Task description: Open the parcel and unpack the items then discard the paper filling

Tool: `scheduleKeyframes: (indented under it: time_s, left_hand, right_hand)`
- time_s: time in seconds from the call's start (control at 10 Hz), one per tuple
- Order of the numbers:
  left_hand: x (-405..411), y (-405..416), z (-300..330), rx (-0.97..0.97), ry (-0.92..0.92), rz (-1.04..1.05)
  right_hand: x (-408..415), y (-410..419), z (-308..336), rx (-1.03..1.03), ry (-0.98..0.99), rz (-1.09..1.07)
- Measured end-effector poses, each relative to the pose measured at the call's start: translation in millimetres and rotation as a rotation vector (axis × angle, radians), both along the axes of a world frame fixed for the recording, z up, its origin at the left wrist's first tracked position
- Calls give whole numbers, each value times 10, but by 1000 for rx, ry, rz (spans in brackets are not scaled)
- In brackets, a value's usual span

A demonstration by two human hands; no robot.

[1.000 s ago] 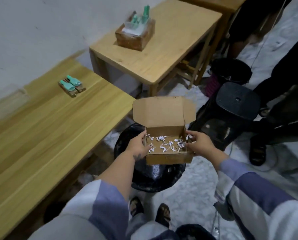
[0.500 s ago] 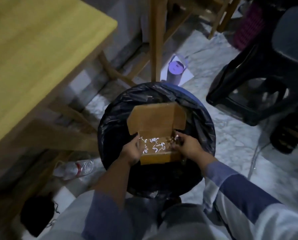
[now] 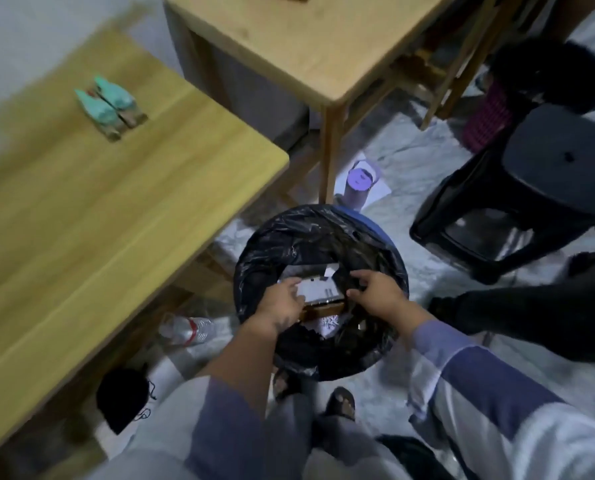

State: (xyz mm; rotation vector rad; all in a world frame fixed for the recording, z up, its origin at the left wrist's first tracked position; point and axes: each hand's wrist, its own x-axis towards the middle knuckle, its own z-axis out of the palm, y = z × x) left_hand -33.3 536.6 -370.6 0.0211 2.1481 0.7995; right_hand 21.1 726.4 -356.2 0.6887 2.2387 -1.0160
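The brown cardboard box is turned over inside the bin, its white-labelled underside facing up. My left hand grips its left end and my right hand holds its right end, fingers partly spread. White paper shreds lie just beneath the box on the black liner. The round bin has a blue rim and a black plastic bag. Two teal unpacked items lie side by side on the yellow wooden table at the left.
A second wooden table stands behind the bin. A purple cup and a plastic bottle are on the floor. A black stool and another person's dark legs are at the right. A black bag lies under the table.
The box went from upright over the bin to tipped upside down inside it, and shreds now lie on the liner. Both hands dropped lower with it.
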Motion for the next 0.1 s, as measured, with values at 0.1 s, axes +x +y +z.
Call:
scheduleKeyframes:
  time_s: [0.1]
  left_hand:
    - [7,-66,626,33,56,22]
  right_hand:
    - [-48,-44,638,11,52,19]
